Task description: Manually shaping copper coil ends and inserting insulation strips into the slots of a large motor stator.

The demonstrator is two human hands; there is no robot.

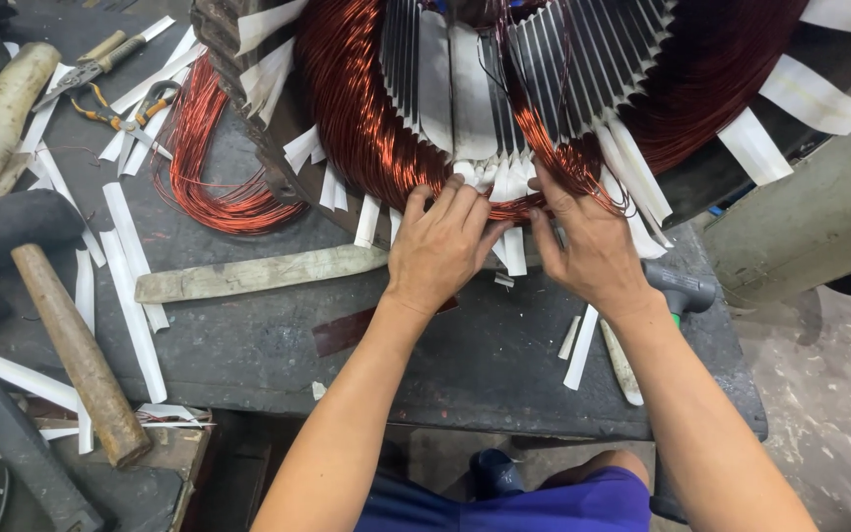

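A big motor stator (544,69) with dark metal slots lies on the dark workbench (485,365), packed with copper wire coils (357,118) and white insulating paper strips (514,246). My left hand (440,246) presses its fingers onto the copper bundle at the stator's lower edge. My right hand (588,246) sits right beside it, fingers pushing on the same copper wires and the paper strips there. Both hands touch the winding; the fingertips are partly hidden among the wires.
A loose copper wire coil (211,158) lies left of the stator. A flat wooden stick (248,274), a wooden-handled mallet (71,345), pliers (100,64), scattered paper strips (135,296) and a grey-headed hammer (677,288) lie on the bench. Concrete floor shows at right.
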